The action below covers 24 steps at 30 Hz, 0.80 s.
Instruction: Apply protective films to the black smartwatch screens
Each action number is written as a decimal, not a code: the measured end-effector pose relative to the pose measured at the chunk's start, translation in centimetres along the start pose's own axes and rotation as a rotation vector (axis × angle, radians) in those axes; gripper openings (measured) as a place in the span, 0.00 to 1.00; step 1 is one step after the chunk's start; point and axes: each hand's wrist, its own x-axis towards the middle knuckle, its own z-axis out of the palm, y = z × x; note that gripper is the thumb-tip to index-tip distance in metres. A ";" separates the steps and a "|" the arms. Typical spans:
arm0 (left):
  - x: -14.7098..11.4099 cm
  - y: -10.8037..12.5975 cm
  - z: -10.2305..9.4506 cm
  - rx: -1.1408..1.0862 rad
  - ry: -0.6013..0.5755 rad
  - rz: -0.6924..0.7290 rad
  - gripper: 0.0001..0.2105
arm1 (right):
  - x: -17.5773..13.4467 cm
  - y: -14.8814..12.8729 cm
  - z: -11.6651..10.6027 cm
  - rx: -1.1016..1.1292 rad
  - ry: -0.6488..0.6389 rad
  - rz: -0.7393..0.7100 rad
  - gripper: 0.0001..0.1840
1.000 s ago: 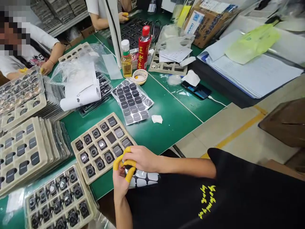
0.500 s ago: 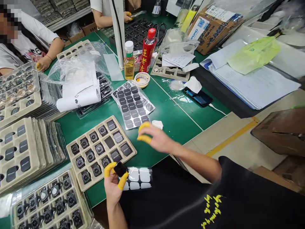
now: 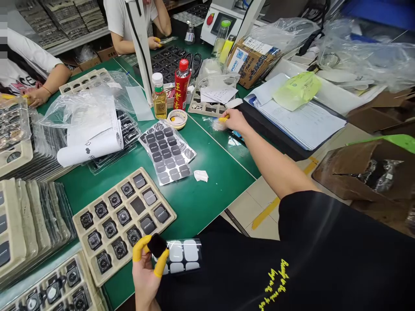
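Note:
My left hand [image 3: 147, 270], yellow cots on thumb and forefinger, pinches a small dark smartwatch body [image 3: 157, 245] by its edges. Beside it, over my lap, lies a clear sheet of white square stickers [image 3: 183, 255]. Behind the hand a beige tray [image 3: 84, 236] holds watch bodies in rows, some sensor side up, others with grey labelled faces; one pocket shows only its dark bottom. My right hand [image 3: 235, 121] reaches far out, fingers drawn together by a crumpled clear plastic piece [image 3: 218, 125]. It covers most of the phone [image 3: 238, 134]; what its fingertips grip is hidden.
A sheet of grey square labels [image 3: 168, 153], a tape roll [image 3: 177, 119], an amber bottle [image 3: 159, 97] and a red bottle [image 3: 182, 86] stand mid-table. Stacked trays [image 3: 39, 216] rise at left. Papers [image 3: 301, 114] lie at right. Two other people sit across the table.
My right arm has stretched forward and right, from above the table's near edge to the phone. My left hand keeps the watch body. The view has shifted to the right.

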 end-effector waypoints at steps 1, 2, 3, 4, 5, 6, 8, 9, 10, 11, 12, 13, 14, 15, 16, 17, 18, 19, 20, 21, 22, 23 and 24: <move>-0.1 -0.1 -0.1 0.007 0.004 0.009 0.36 | -0.1 0.0 0.5 -0.020 0.007 0.016 0.11; -0.3 -0.2 -0.3 0.011 0.006 0.014 0.35 | -0.3 0.0 0.8 -0.040 0.020 0.035 0.12; -0.4 -0.2 -0.4 0.013 0.007 0.018 0.35 | -0.5 -0.1 1.0 -0.057 0.037 0.051 0.14; -0.5 -0.1 -0.5 0.012 0.009 0.024 0.35 | -0.7 -0.2 1.0 -0.072 0.059 0.056 0.18; -0.5 0.0 -0.5 0.011 0.012 0.032 0.34 | -1.1 -0.5 1.0 -0.082 0.084 0.053 0.21; -0.5 0.2 -0.4 0.011 0.017 0.043 0.34 | -1.7 -0.8 0.9 -0.088 0.105 0.041 0.24; -0.6 0.6 -0.2 0.017 0.019 0.059 0.33 | -3.9 -1.6 0.9 -0.084 0.117 -0.013 0.27; -0.6 0.9 0.0 0.016 0.017 0.063 0.33 | -5.6 -2.2 1.0 -0.073 0.099 -0.059 0.26; -0.6 1.1 0.2 0.012 0.015 0.063 0.33 | -7.8 -2.7 1.2 -0.058 0.064 -0.117 0.24; -0.6 1.3 0.4 0.004 0.012 0.061 0.33 | -10.3 -3.3 1.6 -0.042 0.012 -0.183 0.22; -0.6 1.4 0.7 -0.005 0.010 0.059 0.33 | -13.1 -3.8 1.9 -0.026 -0.051 -0.254 0.19; -0.6 1.5 0.9 -0.011 0.006 0.059 0.33 | -15.9 -4.3 2.3 -0.016 -0.114 -0.319 0.17; -0.5 1.5 1.1 -0.013 -0.003 0.060 0.33 | -18.5 -4.7 2.7 -0.013 -0.156 -0.366 0.16; -0.4 1.6 1.2 -0.012 -0.018 0.061 0.33 | -20.8 -5.0 3.1 -0.019 -0.182 -0.398 0.16; -0.3 1.6 1.4 -0.009 -0.036 0.064 0.33 | -22.6 -5.2 3.4 -0.028 -0.197 -0.416 0.17; -0.2 1.6 1.5 -0.002 -0.058 0.070 0.33 | -23.9 -5.3 3.7 -0.040 -0.203 -0.425 0.17; -0.1 1.6 1.6 0.007 -0.082 0.083 0.32 | -24.8 -5.3 4.0 -0.051 -0.205 -0.430 0.17; 0.0 1.6 1.8 0.020 -0.108 0.106 0.32 | -25.3 -5.3 4.2 -0.058 -0.204 -0.432 0.18; 0.1 1.7 2.0 0.035 -0.135 0.141 0.31 | -25.5 -5.3 4.4 -0.062 -0.204 -0.436 0.18; 0.1 1.8 2.2 0.049 -0.165 0.192 0.30 | -25.5 -5.3 4.6 -0.060 -0.204 -0.441 0.18; 0.1 2.0 2.5 0.065 -0.197 0.250 0.29 | -25.5 -5.5 4.6 -0.052 -0.206 -0.449 0.17; 0.1 2.2 2.8 0.075 -0.229 0.313 0.28 | -25.6 -5.7 4.7 -0.039 -0.208 -0.459 0.17; 0.1 2.4 3.1 0.076 -0.274 0.371 0.27 | -25.7 -6.0 4.6 -0.022 -0.213 -0.471 0.16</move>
